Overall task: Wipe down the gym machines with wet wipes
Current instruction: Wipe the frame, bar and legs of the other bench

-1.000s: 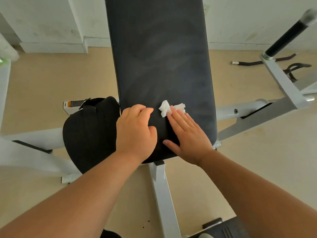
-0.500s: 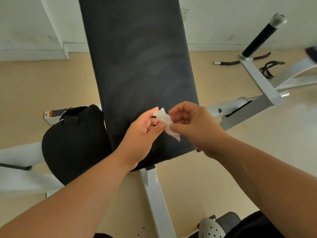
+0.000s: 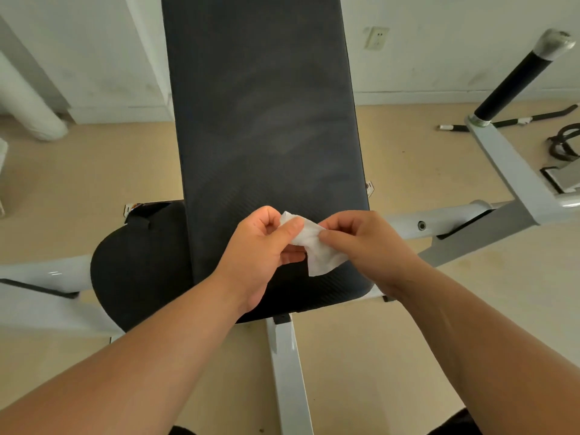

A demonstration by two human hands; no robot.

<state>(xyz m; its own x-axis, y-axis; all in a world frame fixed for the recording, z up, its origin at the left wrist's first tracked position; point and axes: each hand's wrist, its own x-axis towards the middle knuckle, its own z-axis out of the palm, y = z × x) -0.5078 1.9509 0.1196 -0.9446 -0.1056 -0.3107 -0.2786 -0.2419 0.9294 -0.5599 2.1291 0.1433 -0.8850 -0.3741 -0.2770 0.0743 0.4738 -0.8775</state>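
White wet wipe [image 3: 317,248], crumpled, is pinched top-left by the left hand [image 3: 260,246] and on its right edge by the right hand [image 3: 367,246], with a loose flap hanging below both grips. It sits just over the near end of the black bench pad [image 3: 263,120]. The pad's long axis runs away beyond the hands and both hands are equally near it; probably refolding before the next pass.

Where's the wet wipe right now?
Head view, centre: the wet wipe is pinched between the left hand and right hand, over the near end of the black bench pad.
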